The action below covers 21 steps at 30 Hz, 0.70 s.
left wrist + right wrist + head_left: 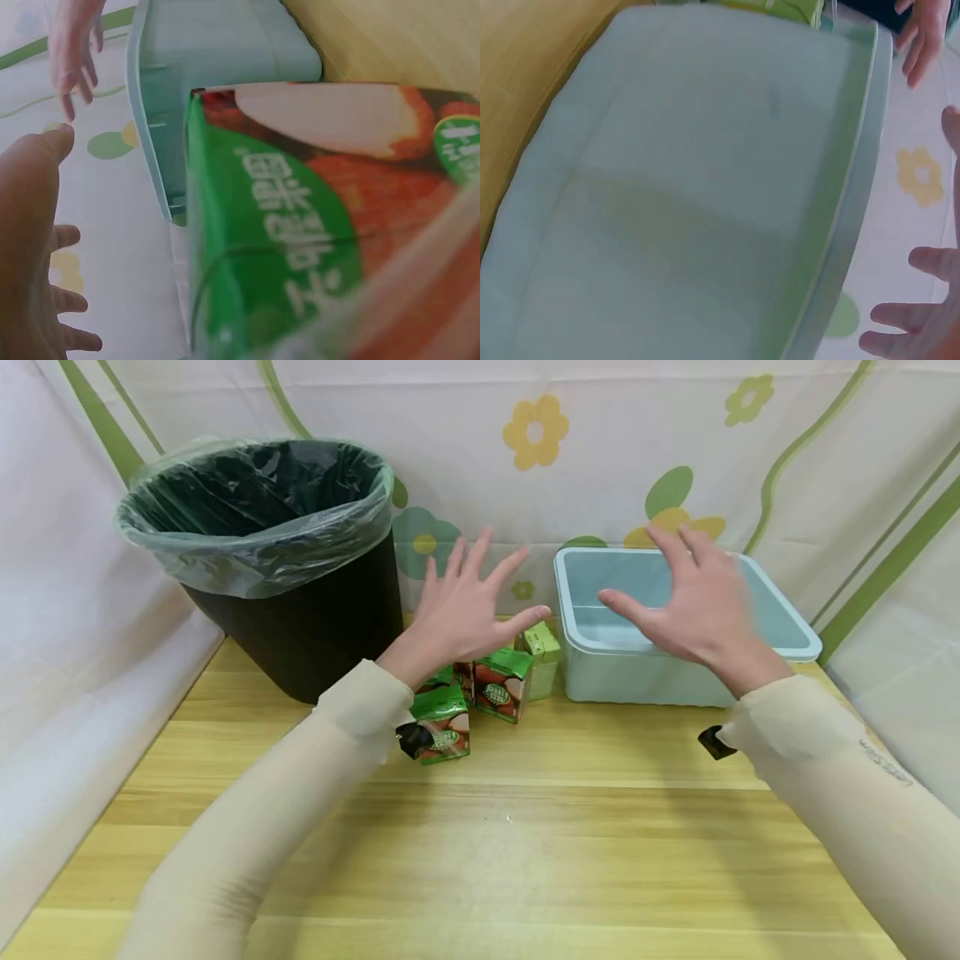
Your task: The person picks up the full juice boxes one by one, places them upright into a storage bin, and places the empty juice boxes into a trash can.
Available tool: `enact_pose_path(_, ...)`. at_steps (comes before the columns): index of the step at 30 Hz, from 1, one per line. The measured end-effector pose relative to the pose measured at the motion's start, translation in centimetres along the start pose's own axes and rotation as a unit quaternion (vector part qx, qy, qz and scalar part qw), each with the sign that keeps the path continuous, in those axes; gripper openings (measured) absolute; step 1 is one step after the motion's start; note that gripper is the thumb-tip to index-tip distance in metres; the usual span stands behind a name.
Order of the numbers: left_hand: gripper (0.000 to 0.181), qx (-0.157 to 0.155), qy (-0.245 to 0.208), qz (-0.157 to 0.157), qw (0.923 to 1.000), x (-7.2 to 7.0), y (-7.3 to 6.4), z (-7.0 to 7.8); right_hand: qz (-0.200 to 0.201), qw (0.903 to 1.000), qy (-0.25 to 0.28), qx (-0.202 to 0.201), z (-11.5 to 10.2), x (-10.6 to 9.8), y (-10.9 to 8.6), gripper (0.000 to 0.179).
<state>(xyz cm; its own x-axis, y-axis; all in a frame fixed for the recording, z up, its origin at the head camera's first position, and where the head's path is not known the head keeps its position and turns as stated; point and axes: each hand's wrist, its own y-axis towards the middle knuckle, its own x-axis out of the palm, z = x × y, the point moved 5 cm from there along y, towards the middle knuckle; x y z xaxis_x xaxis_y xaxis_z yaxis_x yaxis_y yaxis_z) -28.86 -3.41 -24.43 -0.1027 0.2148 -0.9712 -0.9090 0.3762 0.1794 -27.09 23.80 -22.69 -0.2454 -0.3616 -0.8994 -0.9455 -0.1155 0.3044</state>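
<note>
Under the left grip (467, 614), whose fingers are spread wide, red-and-green cartons (501, 683) stand bunched on the counter (510, 860), some partly hidden by the wrist. Just beside them, on the side toward the right grip (697, 602), is a pale green carton (543, 664). That right grip is wide as well, thumb well apart from the fingers, raised over a light-blue tub (637, 681) just right of the cartons. To the left of the left grip stands a black bin (322, 635), a bag (255, 568) folded over its rim. Beyond both grips hangs a white flowered cloth (457, 435).
</note>
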Motion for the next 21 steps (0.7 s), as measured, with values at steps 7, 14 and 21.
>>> enact_pose_path(7,0.079,0.015,-0.109,0.048,0.9928,-0.6,-2.0,-0.7,0.025,0.9971,0.070,0.015,4.0,-1.0,-1.1,0.089)
enact_pose_path(14,0.071,0.040,-0.213,0.088,0.9723,-0.8,-4.9,-2.0,0.013,0.9942,0.094,0.050,8.2,-1.0,-2.7,0.085)
enact_pose_path(21,0.059,0.072,-0.261,0.187,0.9445,-0.4,-8.2,-3.9,0.025,0.9912,0.092,0.093,11.8,-1.2,-4.0,0.082)
